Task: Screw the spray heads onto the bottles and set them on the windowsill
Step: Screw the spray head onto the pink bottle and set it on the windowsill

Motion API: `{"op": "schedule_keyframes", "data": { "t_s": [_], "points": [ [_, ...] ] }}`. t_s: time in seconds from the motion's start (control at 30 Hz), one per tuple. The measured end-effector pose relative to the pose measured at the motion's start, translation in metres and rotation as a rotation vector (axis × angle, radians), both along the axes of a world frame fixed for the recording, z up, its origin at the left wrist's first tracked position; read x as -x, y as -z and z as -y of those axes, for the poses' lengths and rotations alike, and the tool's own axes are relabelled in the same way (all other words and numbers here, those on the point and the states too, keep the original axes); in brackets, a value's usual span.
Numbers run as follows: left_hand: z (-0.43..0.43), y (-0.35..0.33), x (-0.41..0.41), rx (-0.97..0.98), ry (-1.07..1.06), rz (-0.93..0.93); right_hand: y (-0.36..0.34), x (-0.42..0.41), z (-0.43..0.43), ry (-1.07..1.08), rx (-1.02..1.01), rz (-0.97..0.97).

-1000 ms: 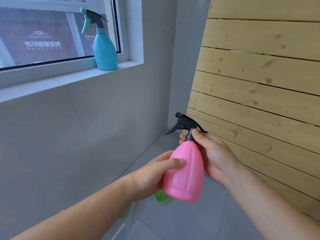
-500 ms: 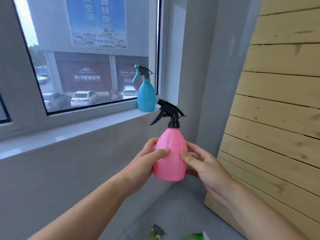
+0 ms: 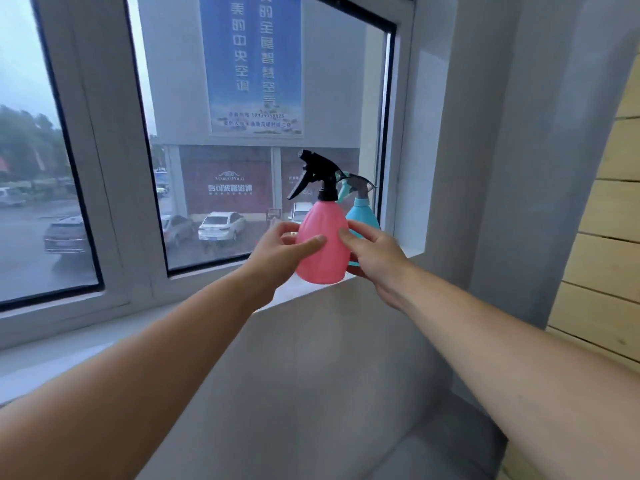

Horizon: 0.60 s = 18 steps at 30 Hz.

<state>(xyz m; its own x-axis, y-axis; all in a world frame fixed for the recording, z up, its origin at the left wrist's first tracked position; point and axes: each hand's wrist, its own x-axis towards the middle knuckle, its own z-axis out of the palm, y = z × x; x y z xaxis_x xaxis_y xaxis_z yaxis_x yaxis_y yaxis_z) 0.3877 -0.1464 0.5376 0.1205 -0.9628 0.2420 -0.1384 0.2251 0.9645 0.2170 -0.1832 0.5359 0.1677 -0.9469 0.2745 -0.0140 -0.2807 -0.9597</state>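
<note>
Raised from chest height, pink bottle [image 3: 322, 244] now reaches the windowsill [image 3: 304, 289] beside the teal bottle [image 3: 362, 213], both hands' grip clamped on it.

The pink bottle [image 3: 322, 245] and right hand [image 3: 372, 256] hide most of the teal bottle [image 3: 362, 213] just behind them, so its base cannot be seen, nor whether the pink bottle's bottom touches the windowsill [image 3: 301, 292].

Head camera (1 view) looks forward at the nearby windowsill [image 3: 304, 289].
</note>
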Motion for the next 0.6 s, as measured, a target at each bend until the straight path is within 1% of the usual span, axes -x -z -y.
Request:
{"op": "schedule_keyframes", "data": {
  "t_s": [0.2, 0.43, 0.6],
  "points": [
    [0.024, 0.014, -0.013, -0.042, -0.078, -0.001, 0.018, -0.022, 0.028, 0.055, -0.011, -0.043],
    [0.043, 0.021, -0.017, -0.04, -0.08, -0.012, 0.024, -0.029, 0.042, 0.103, 0.032, -0.083],
    [0.051, 0.019, -0.012, -0.034, -0.105, 0.057, 0.025, -0.028, 0.048, 0.152, 0.045, -0.137]
  ]
}}
